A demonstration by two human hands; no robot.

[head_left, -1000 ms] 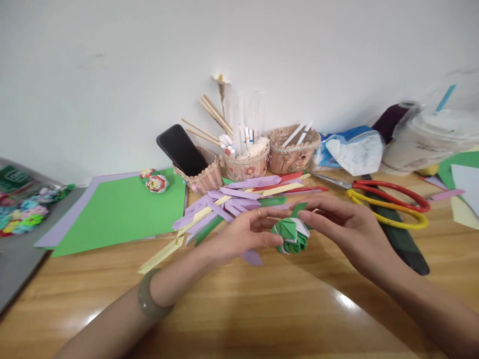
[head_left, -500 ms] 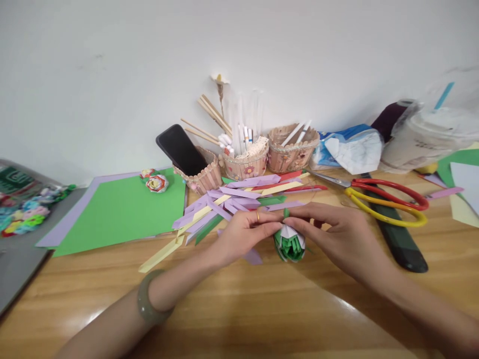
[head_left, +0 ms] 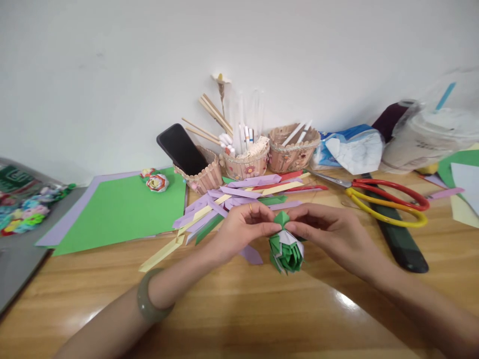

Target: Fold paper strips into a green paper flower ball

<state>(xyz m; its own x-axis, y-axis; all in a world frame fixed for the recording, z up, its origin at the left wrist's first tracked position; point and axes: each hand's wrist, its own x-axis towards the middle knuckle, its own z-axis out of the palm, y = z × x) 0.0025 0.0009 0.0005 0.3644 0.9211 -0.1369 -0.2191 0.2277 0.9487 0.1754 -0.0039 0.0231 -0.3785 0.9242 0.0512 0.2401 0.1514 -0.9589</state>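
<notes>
Between my two hands hangs a folded paper ball, green and white with layered, pointed strips. A green folded tab stands up at its top. My left hand pinches the upper left of the ball by this tab with thumb and fingers. From the other side, my right hand grips the upper right in the same way; some of its fingers are hidden behind the paper. Loose folded paper strips in purple, yellow, green and red lie just beyond my left hand.
Red-and-yellow-handled scissors rest across a dark flat case on the right. Green paper sheets lie at left with a small paper ball on them. Stick-walled baskets, a phone and a bagged cup stand along the wall.
The paper ball has tipped and come slightly nearer, so more of its green layers and the top tab show. My fingers have shifted with it, both hands still pinching.
</notes>
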